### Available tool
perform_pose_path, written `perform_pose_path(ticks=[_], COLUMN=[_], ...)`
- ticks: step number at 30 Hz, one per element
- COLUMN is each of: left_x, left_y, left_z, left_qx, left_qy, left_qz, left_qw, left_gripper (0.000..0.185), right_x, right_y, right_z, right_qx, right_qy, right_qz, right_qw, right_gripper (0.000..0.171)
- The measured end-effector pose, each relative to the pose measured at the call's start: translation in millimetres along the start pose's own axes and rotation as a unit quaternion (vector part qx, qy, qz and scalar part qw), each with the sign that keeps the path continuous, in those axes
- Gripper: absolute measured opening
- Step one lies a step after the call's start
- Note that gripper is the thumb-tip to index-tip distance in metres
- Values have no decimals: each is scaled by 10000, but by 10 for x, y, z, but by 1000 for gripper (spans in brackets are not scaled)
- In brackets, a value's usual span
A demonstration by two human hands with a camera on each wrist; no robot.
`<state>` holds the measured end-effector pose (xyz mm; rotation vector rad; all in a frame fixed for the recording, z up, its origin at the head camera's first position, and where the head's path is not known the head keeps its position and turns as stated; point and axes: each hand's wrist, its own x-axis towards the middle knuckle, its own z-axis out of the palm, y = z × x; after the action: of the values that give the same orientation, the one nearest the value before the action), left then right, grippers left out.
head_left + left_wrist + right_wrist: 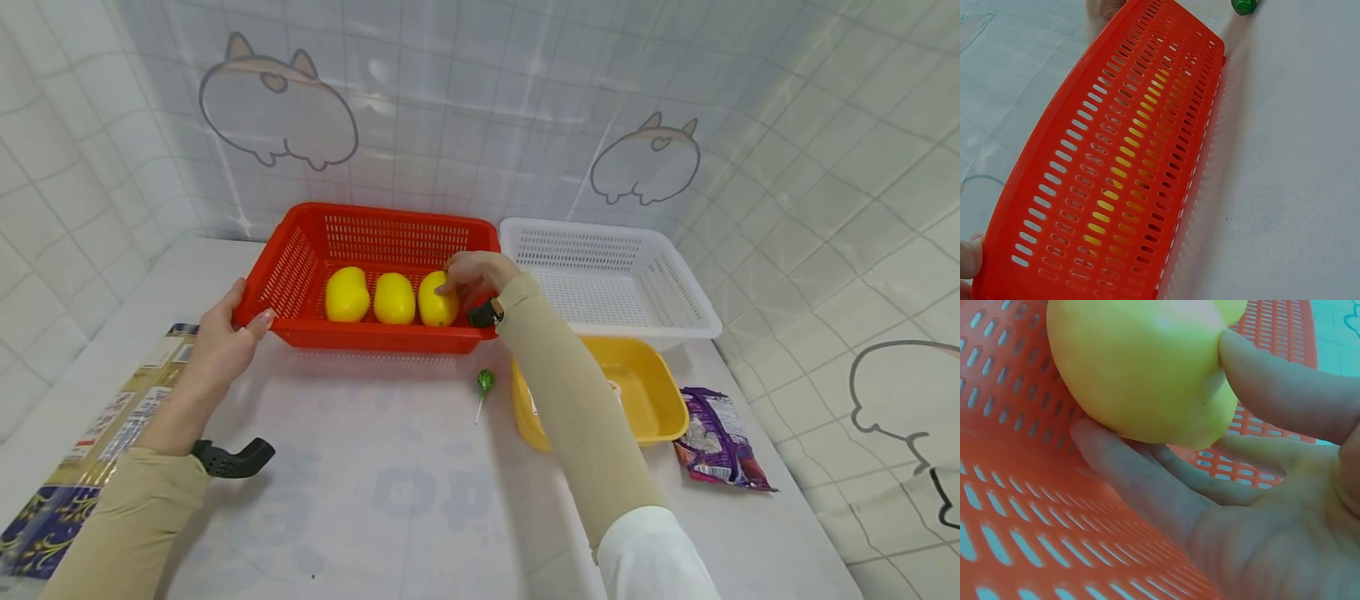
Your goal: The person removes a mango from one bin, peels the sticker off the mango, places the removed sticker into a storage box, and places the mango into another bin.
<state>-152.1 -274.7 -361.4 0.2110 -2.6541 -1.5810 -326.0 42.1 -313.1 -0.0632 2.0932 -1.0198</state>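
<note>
Three smooth yellow fruits stand in a row inside a red slotted basket: a left one, a middle one and a right one. My right hand reaches in from the right and holds the right fruit. In the right wrist view the thumb lies on one side of this fruit, with the fingers under the other. At the basket's front left corner, my left hand grips the rim. The left wrist view shows the basket's slotted front wall, with yellow behind the slots.
A white basket stands right of the red one. In front of it is a yellow tub, partly behind my right sleeve. A green lollipop, a purple packet and a flat printed package lie on the table.
</note>
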Motion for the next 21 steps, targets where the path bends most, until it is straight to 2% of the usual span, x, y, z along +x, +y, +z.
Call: perform_pose_path(ticks=[7,21], left_x=[-7,-5], left_y=[0,-20], left_z=[7,1], left_qx=[-6,-103], left_qy=[28,-31], left_qz=[71,77], left_qw=[10000,9999], left_gripper=[73,74], right_x=[1,-12], right_y=[14,-2], right_z=[-3,-24], right_qx=[70,-123], right_qy=[70,208], right_qz=[-90,-242], right_qw=[9999,9994], right_gripper=[72,72])
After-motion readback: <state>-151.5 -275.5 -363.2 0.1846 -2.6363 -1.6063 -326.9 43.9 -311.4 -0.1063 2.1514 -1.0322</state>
